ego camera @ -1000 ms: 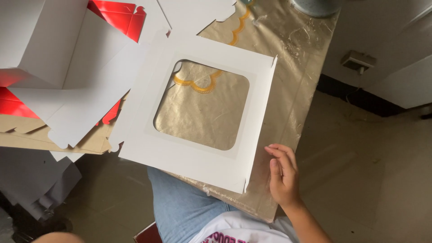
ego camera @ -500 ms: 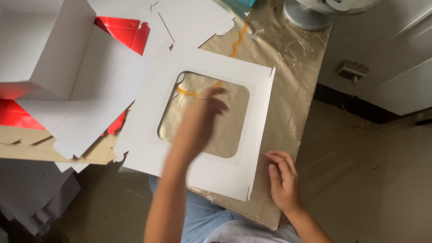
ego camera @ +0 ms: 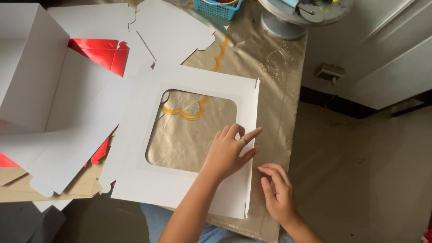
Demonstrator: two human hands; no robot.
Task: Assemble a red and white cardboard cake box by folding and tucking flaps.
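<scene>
White window-lid blank [ego camera: 189, 180]: left hand [ego camera: 227, 153] presses flat, right hand [ego camera: 279, 195] open at five o'clock; the side flap needs folding next.

windowed lid [ego camera: 180, 189] on table [ego camera: 279, 90], flat cartons [ego camera: 67, 135] left, basket [ego camera: 217, 8] behind

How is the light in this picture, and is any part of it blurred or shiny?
Head view: soft, even daylight; faint shadows under the left hand and right hand; the gold table cover shows crinkled glare; the white window lid is sharp, with no motion blur.
</scene>
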